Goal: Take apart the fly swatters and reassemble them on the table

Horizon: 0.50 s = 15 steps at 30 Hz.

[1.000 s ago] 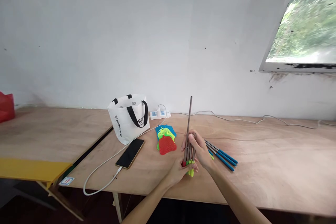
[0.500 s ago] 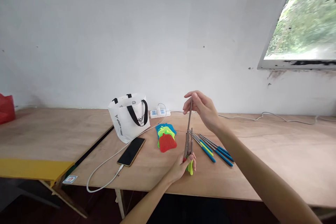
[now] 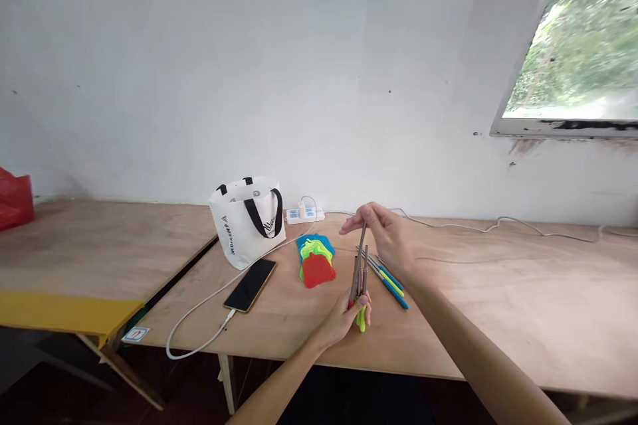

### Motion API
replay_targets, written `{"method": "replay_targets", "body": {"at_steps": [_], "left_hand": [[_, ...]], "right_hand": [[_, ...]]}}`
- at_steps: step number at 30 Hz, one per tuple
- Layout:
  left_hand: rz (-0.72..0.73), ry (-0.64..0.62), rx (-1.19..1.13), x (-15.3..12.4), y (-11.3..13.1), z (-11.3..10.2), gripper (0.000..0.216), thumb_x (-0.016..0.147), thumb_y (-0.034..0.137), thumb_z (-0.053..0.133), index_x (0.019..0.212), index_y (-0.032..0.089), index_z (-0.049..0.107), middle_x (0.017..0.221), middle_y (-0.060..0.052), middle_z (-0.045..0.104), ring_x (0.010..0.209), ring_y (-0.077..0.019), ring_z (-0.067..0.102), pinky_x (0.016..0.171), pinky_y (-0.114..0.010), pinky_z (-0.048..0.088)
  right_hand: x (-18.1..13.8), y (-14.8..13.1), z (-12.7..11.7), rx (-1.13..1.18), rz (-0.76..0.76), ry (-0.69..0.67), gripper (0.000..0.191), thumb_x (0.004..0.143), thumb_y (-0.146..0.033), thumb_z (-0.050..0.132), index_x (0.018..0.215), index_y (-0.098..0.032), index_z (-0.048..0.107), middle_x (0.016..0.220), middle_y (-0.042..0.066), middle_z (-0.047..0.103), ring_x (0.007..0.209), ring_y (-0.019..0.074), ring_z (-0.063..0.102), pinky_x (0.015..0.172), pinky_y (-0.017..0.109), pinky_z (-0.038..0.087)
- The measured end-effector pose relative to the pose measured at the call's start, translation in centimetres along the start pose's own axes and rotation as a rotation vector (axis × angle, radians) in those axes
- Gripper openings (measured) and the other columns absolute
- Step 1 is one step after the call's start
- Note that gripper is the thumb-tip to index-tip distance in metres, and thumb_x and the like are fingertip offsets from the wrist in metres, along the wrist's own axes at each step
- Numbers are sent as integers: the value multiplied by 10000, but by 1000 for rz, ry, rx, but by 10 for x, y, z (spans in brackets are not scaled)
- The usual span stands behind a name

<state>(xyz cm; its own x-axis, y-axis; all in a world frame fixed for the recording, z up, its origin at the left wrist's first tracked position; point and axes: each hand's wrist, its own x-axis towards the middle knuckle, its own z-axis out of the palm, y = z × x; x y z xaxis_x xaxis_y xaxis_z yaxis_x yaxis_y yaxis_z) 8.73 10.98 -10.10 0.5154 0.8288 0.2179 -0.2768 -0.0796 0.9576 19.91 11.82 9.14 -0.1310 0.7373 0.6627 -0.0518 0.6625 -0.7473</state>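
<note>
My left hand point(image 3: 345, 317) grips a bundle of telescopic metal rods point(image 3: 359, 275) by their red, green and yellow handles and holds them upright over the table's front. My right hand point(image 3: 386, 234) pinches the top end of the tallest rod, which stands only a little above the others. Several more rods with blue and yellow handles point(image 3: 389, 274) lie flat on the wooden table point(image 3: 498, 305), partly hidden behind my right hand. A stack of mesh swatter heads point(image 3: 315, 259) in blue, yellow, green and red lies just left of the bundle.
A white tote bag point(image 3: 247, 219) with black straps stands at the back left. A black phone point(image 3: 250, 285) lies on a white cable that runs to a power strip point(image 3: 304, 214) by the wall. A second table with a yellow edge point(image 3: 64, 312) adjoins on the left, a red bag point(image 3: 14, 198) on it.
My right hand rose from the bundle to the tip of the long rod, then came down with it. The rod is now much shorter.
</note>
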Motion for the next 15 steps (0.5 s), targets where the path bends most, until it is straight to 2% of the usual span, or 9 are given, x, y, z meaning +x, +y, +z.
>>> {"method": "replay_targets", "body": {"at_steps": [4,8,11,13,15], "left_hand": [[-7,23,-19,0,-2,-2,499,899,659,588,932,165,533,655,5,598,566,-124,557,605,-253,419],[-1,6,-36,3,-4,-4,485,903,646,592,942,167,530,665,3,599,583,-133,566,594,-253,415],[18,0,-12,4,-3,-3,469,915,637,579,917,170,532,653,2,597,580,-136,563,600,-258,412],[29,-2,16,4,-2,-2,468,923,635,566,883,171,534,641,-5,599,575,-134,556,605,-261,410],[19,3,31,3,-2,-1,474,918,643,568,867,173,538,638,-8,603,574,-136,556,605,-262,414]], "right_hand": [[-21,26,4,-190,49,-37,424,1008,-571,479,853,-247,704,820,50,768,860,247,720,874,426,547],[-36,41,-4,-289,47,-45,289,992,-507,549,1113,-291,698,977,47,772,1063,269,682,944,448,511],[-49,43,-7,-480,-51,4,201,979,-453,589,992,-293,710,1123,48,729,1133,271,623,1009,470,447],[-58,45,-6,-624,-105,96,229,986,-431,576,876,-273,700,1134,66,689,1078,270,587,965,463,436],[-65,45,-2,-724,-122,210,245,992,-421,561,852,-264,686,1072,77,641,989,260,545,875,431,439]]}}
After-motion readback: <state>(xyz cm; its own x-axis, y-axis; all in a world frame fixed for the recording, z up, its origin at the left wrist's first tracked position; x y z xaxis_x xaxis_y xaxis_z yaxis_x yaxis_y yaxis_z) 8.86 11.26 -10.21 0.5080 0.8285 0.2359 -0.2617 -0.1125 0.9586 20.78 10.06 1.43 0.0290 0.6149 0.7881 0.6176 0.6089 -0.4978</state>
